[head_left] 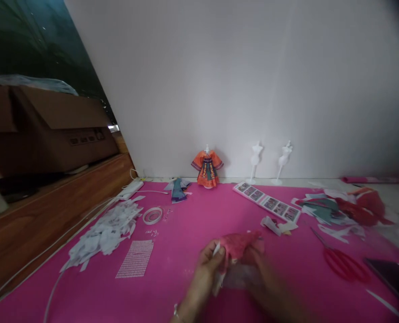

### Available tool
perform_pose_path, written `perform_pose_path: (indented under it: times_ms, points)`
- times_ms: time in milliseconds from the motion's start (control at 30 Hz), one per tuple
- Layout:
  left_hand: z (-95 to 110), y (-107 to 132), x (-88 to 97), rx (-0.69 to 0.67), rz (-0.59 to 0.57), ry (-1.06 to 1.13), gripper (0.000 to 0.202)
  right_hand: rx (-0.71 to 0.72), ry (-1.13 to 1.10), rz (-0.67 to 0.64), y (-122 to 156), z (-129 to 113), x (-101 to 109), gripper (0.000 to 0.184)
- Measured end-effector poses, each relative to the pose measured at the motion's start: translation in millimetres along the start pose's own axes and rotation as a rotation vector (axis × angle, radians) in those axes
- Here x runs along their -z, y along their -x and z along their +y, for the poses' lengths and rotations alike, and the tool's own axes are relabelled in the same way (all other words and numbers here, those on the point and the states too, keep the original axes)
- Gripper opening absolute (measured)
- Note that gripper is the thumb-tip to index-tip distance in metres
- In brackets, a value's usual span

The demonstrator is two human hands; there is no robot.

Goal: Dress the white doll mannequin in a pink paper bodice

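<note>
Above the pink tabletop, a small pinkish-red piece of cloth (235, 244) is held up, creased and with loose pale threads at its lower edge. My left hand (208, 264) pinches its left side between thumb and fingers, by a white edge. On the cloth's right side is my right hand (265, 273), smeared by motion, with its fingers hidden behind or in the folds. Below the cloth a pale, see-through patch (238, 276) shows blurred between the hands.
White strips (105, 233), a bead sheet (135, 259) and a tape roll (153, 216) lie left. Behind stand a dressed mini mannequin (207, 168), two bare ones (256, 157) and a photo strip (265, 201). Fabric scraps (340, 206), red scissors (344, 264) and a dark flat device (392, 278) lie right.
</note>
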State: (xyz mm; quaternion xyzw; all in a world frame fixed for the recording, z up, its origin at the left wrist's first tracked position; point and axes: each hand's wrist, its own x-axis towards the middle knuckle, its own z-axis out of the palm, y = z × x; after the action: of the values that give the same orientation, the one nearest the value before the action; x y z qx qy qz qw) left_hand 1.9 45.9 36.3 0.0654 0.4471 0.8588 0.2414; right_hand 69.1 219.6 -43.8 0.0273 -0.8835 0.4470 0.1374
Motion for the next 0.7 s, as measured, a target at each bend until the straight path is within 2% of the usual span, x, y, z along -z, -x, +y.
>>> perform_pose_path:
  times_ms: [100, 200, 300, 400, 533, 600, 700]
  points:
    - [13.0, 13.4, 12.8, -0.056, 0.104, 0.06, 0.024, 0.174, 0.254, -0.13, 5.7, 8.3, -5.7, 0.064]
    - [23.8, 27.6, 28.3, -0.035, 0.194, 0.101, 0.02, 0.071, 0.462, -0.182, -2.0, 14.0, 8.4, 0.052]
    - [22.1, 40.4, 37.6, 0.046, 0.234, 0.147, 0.014, -0.028, 0.516, -0.095, -7.7, 9.3, 28.8, 0.049]
    - [9.2, 45.6, 38.1, 0.152, 0.21, 0.223, 0.017, -0.061, 0.265, -0.04, -0.1, -13.5, 38.4, 0.051]
    - [-9.0, 39.1, 32.3, 0.293, 0.039, 0.329, 0.037, -0.329, -0.213, -0.115, 12.0, -53.2, 30.9, 0.055]
    - [-13.4, 34.9, 28.8, 0.328, -0.022, 0.341, 0.042, -0.383, -0.32, -0.115, 11.0, -63.2, 25.5, 0.056]
    - [-12.9, 30.7, 23.4, 0.297, 0.012, 0.315, 0.035, -0.387, -0.377, -0.083, 5.2, -62.4, 25.8, 0.035]
